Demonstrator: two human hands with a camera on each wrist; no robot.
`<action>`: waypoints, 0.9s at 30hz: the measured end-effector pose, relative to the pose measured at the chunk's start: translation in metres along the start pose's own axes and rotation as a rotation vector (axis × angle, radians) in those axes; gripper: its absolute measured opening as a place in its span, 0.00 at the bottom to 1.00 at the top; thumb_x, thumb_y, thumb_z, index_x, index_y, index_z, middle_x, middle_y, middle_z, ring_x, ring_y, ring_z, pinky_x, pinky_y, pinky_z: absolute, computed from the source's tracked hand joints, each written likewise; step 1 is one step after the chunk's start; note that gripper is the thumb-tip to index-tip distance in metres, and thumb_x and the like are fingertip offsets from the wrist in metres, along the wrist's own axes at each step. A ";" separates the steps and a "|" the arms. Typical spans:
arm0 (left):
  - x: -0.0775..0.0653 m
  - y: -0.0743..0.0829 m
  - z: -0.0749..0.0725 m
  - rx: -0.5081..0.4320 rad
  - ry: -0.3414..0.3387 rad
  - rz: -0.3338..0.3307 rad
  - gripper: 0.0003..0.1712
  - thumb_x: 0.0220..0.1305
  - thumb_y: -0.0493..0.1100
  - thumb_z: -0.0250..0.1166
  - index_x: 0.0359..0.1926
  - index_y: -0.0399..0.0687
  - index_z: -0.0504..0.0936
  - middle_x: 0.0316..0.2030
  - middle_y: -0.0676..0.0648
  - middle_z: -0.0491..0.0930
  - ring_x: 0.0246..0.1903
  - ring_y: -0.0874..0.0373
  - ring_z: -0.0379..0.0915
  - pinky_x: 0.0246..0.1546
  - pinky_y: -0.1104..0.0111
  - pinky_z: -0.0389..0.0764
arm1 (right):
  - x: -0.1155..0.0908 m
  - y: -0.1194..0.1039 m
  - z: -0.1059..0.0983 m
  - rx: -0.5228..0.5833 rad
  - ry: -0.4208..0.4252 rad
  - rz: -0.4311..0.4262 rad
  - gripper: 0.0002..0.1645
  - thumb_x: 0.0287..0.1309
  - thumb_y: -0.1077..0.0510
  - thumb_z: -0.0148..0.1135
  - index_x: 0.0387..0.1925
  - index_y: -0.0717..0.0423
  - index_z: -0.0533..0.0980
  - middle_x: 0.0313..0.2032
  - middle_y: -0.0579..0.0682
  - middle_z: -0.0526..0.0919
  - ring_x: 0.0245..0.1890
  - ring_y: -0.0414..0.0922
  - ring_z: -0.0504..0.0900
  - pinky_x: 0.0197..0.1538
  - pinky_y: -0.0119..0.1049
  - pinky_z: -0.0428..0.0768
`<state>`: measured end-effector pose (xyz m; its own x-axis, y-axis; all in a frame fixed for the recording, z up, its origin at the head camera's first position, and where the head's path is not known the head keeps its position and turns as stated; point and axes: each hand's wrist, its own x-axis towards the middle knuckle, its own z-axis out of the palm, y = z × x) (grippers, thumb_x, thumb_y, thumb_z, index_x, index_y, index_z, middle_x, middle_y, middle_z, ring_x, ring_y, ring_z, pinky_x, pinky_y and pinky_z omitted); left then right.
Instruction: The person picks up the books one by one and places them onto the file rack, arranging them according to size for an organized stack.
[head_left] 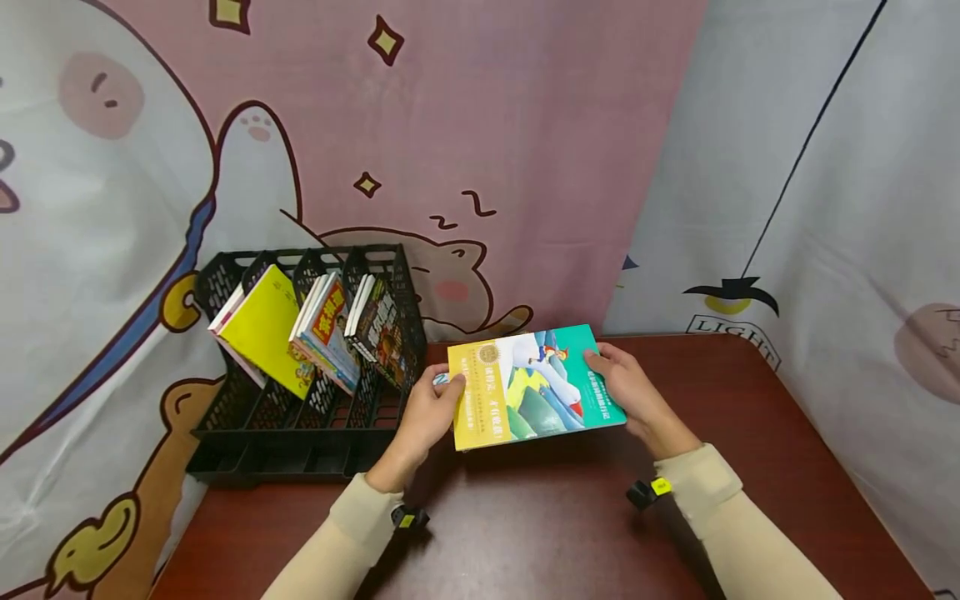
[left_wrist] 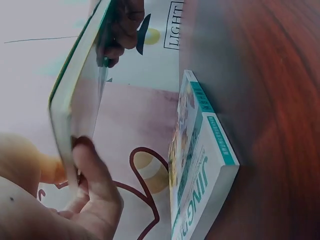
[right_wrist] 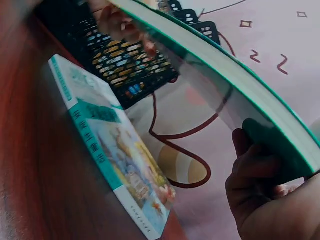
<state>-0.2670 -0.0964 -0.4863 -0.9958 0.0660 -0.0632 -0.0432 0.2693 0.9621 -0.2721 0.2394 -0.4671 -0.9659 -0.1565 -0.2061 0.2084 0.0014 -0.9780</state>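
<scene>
A picture book with a yellow and green cover is held above the table, tilted in the head view. My left hand grips its left edge, thumb on the cover. At the opposite edge, my right hand pinches it between thumb and fingers. The wrist views show the book's page edges from below. Under it on the table lies a second book, white and teal with a picture cover; the held book hides it in the head view.
On the left stands a black mesh book rack with dividers. Leaning in its slots are a yellow book, several thinner books and dark-covered books. Behind the brown table hangs a printed cloth.
</scene>
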 end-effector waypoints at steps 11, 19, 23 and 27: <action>0.025 0.015 -0.022 0.314 -0.239 0.170 0.19 0.84 0.59 0.61 0.53 0.55 0.91 0.38 0.48 0.87 0.28 0.58 0.76 0.34 0.65 0.78 | 0.003 -0.006 -0.004 -0.060 -0.135 0.084 0.33 0.85 0.41 0.56 0.74 0.59 0.68 0.44 0.51 0.91 0.35 0.46 0.94 0.41 0.44 0.94; 0.028 0.022 -0.019 0.481 -0.603 0.285 0.23 0.84 0.67 0.57 0.43 0.56 0.83 0.23 0.56 0.76 0.21 0.63 0.71 0.31 0.69 0.75 | 0.004 -0.009 0.006 -0.088 -0.261 0.085 0.32 0.85 0.42 0.57 0.74 0.60 0.70 0.47 0.53 0.92 0.36 0.46 0.95 0.41 0.44 0.94; 0.027 0.021 -0.018 0.417 -0.636 0.293 0.21 0.85 0.65 0.56 0.55 0.57 0.84 0.23 0.56 0.77 0.19 0.63 0.71 0.31 0.69 0.77 | 0.004 -0.012 0.007 -0.085 -0.238 0.092 0.34 0.83 0.39 0.60 0.74 0.58 0.71 0.46 0.52 0.92 0.35 0.46 0.95 0.40 0.43 0.94; 0.026 0.020 -0.021 0.343 -0.652 0.287 0.24 0.86 0.65 0.55 0.67 0.60 0.80 0.17 0.56 0.68 0.13 0.62 0.60 0.22 0.68 0.71 | 0.005 -0.014 0.005 -0.093 -0.204 0.091 0.37 0.80 0.37 0.63 0.74 0.57 0.73 0.43 0.52 0.92 0.33 0.46 0.94 0.40 0.45 0.94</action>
<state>-0.2952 -0.1097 -0.4631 -0.7120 0.6987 -0.0699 0.3409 0.4310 0.8355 -0.2786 0.2333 -0.4543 -0.8910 -0.3480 -0.2917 0.2685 0.1143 -0.9565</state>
